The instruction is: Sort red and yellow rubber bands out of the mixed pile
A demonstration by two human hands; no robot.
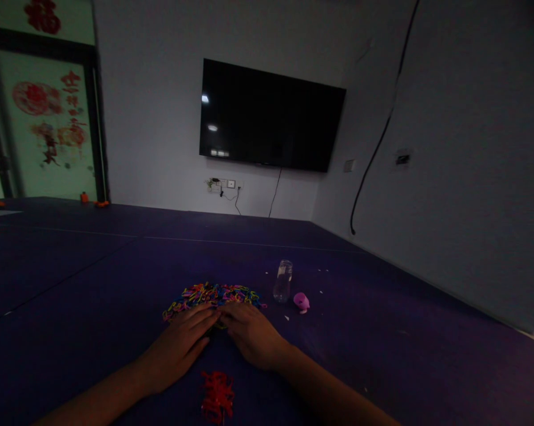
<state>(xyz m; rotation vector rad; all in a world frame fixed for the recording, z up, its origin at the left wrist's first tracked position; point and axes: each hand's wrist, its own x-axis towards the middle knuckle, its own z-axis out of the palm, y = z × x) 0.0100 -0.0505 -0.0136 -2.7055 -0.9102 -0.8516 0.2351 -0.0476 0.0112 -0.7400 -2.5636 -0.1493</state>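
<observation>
A heap of small, many-coloured loops that look like paper clips [205, 291] lies on the dark purple tabletop. My left hand [180, 343] rests at the near left edge of the heap, fingers stretched and thumb apart. From the right, my right hand [249, 334] reaches over the near edge with its fingers bent loosely down; its fingertips almost meet those of the left. Part of the heap is hidden beneath both hands, and I see nothing gripped. A smaller pile of red clips [218, 396] sits closer to me, between my forearms.
Right of the heap stands a clear bottle [282, 283], with a small pink-purple object [301, 302] beside it. White scraps [287, 318] are scattered nearby. Orange objects [84, 197] lie at the far left edge. A television [271, 118] hangs on the wall behind the purple table [93, 272].
</observation>
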